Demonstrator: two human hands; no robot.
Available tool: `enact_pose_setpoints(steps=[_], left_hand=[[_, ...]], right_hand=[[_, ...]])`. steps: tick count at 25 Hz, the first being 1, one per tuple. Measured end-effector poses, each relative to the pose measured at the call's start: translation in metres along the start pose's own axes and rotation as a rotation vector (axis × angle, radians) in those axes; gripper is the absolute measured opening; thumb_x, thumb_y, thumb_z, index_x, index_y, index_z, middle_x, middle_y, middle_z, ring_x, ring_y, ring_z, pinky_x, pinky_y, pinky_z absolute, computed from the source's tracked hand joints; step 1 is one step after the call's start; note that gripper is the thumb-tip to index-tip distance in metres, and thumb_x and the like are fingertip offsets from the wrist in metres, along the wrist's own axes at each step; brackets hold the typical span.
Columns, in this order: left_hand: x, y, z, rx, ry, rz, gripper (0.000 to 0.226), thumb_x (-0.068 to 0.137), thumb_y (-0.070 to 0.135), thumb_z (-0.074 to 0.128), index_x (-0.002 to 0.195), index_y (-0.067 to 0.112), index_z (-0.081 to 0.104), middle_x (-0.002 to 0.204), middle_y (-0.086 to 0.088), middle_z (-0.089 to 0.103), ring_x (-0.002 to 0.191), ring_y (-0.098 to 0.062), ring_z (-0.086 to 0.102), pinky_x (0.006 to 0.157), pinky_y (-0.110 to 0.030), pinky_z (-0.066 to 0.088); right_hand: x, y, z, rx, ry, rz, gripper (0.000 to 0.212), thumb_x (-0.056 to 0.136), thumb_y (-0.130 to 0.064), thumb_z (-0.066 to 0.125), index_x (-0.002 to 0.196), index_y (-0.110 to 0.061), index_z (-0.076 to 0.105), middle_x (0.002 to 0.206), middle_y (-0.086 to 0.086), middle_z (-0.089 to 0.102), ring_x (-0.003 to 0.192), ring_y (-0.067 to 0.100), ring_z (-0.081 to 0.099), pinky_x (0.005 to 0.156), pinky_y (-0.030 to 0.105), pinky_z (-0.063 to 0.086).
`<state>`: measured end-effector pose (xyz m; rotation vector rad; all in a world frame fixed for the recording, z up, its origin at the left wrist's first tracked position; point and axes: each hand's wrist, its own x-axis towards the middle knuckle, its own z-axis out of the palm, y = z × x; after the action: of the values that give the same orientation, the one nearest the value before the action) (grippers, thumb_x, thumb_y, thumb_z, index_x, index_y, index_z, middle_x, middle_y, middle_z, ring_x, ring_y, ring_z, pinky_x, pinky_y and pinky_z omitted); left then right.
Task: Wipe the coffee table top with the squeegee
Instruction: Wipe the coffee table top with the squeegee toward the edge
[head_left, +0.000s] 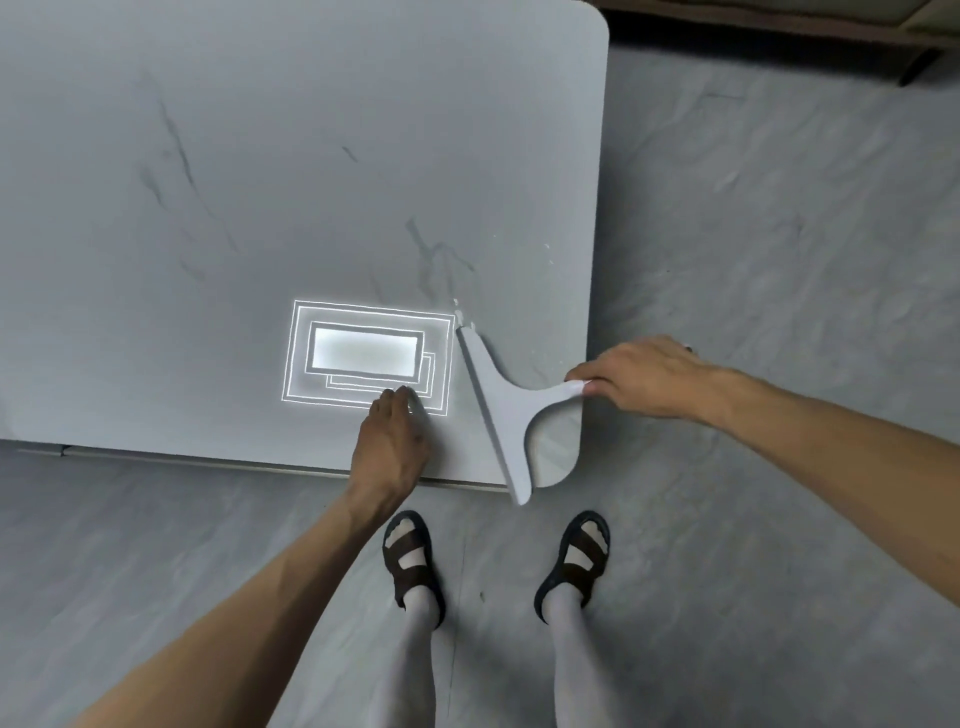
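Observation:
A white squeegee (506, 410) lies on the near right corner of the grey marbled coffee table top (311, 182), its long blade running from mid-table to past the near edge. My right hand (649, 376) grips the end of its handle just past the table's right edge. My left hand (392, 447) rests flat on the table left of the blade, fingers apart, holding nothing. Small white specks (460, 314) sit at the blade's far tip.
A ceiling light's bright rectangular reflection (366, 356) shows on the glossy top by my left fingertips. My feet in dark sandals (413, 556) stand on the grey marbled floor (779, 234) close to the near edge. Dark furniture (831, 31) sits at the far right.

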<state>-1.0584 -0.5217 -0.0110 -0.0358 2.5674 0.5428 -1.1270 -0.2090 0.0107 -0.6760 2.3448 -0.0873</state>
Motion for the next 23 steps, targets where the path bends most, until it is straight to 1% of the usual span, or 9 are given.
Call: enact_pose_setpoints(steps=[4,10,13,15,16,18,20,22,23], left_hand=[[0.022,0.020,0.008,-0.015,-0.083,-0.233,0.049,0.086,0.017,0.056,0.133,0.008,0.043,0.127,-0.021,0.052,0.113,-0.036,0.054,0.090,-0.042,0.045],[0.026,0.014,0.006,-0.070,-0.008,-0.290,0.038,0.091,0.018,0.049,0.128,0.010,0.047,0.098,-0.016,0.060,0.099,-0.038,0.061,0.080,-0.035,0.045],[0.018,0.006,0.004,-0.139,0.119,-0.345,0.030,0.095,0.024,0.037,0.122,0.014,0.046,0.100,-0.021,0.069,0.091,-0.041,0.063,0.073,-0.037,0.043],[0.016,0.001,0.002,-0.148,0.179,-0.324,0.034,0.091,0.021,0.039,0.124,0.013,0.045,0.101,-0.020,0.068,0.092,-0.040,0.062,0.071,-0.035,0.041],[0.015,0.000,0.004,-0.152,0.173,-0.285,0.039,0.088,0.017,0.042,0.127,0.012,0.044,0.107,-0.019,0.067,0.097,-0.039,0.062,0.075,-0.035,0.043],[0.014,0.010,0.006,-0.169,0.141,-0.178,0.049,0.083,0.009,0.049,0.132,0.006,0.043,0.121,-0.018,0.060,0.110,-0.037,0.057,0.090,-0.039,0.044],[0.022,0.020,0.013,-0.136,0.089,-0.100,0.049,0.082,0.004,0.051,0.131,-0.001,0.043,0.127,-0.021,0.054,0.116,-0.036,0.051,0.099,-0.041,0.042],[0.026,0.039,0.015,-0.163,0.016,-0.153,0.050,0.084,0.004,0.053,0.132,-0.001,0.041,0.130,-0.023,0.049,0.118,-0.035,0.050,0.093,-0.036,0.044],[0.027,0.046,0.017,-0.157,0.043,-0.161,0.043,0.087,0.002,0.049,0.130,-0.002,0.045,0.125,-0.024,0.051,0.111,-0.034,0.055,0.082,-0.029,0.047]], right_hand=[[-0.016,0.048,-0.035,-0.051,-0.009,0.067,0.026,0.095,-0.056,0.038,0.118,-0.057,0.050,0.104,-0.012,0.069,0.088,0.020,0.065,0.065,0.031,0.043],[0.002,0.022,-0.074,-0.169,-0.084,-0.088,0.030,0.093,-0.060,0.034,0.119,-0.055,0.049,0.101,-0.018,0.067,0.085,0.017,0.061,0.069,0.035,0.050],[0.024,-0.028,-0.058,-0.260,-0.113,-0.276,0.030,0.097,-0.052,0.037,0.123,-0.049,0.053,0.107,-0.013,0.068,0.074,0.013,0.046,0.059,0.022,0.031],[0.031,-0.042,-0.051,-0.264,-0.127,-0.339,0.031,0.099,-0.046,0.038,0.124,-0.043,0.056,0.109,-0.010,0.069,0.069,0.014,0.042,0.064,0.026,0.032],[0.032,-0.040,-0.049,-0.259,-0.133,-0.335,0.031,0.100,-0.045,0.038,0.124,-0.041,0.056,0.111,-0.009,0.069,0.072,0.016,0.049,0.071,0.029,0.036],[0.031,-0.024,-0.049,-0.247,-0.158,-0.274,0.033,0.099,-0.047,0.037,0.126,-0.043,0.055,0.114,-0.007,0.068,0.091,0.021,0.061,0.079,0.031,0.040],[0.026,-0.006,-0.051,-0.208,-0.177,-0.199,0.031,0.097,-0.049,0.038,0.123,-0.046,0.055,0.110,-0.007,0.068,0.096,0.024,0.061,0.081,0.033,0.045],[0.020,0.006,-0.054,-0.166,-0.180,-0.146,0.028,0.097,-0.049,0.040,0.119,-0.047,0.056,0.102,-0.007,0.069,0.092,0.023,0.061,0.084,0.038,0.048],[0.016,0.013,-0.056,-0.152,-0.175,-0.123,0.027,0.096,-0.049,0.041,0.118,-0.048,0.057,0.100,-0.008,0.069,0.090,0.023,0.061,0.082,0.039,0.049]])
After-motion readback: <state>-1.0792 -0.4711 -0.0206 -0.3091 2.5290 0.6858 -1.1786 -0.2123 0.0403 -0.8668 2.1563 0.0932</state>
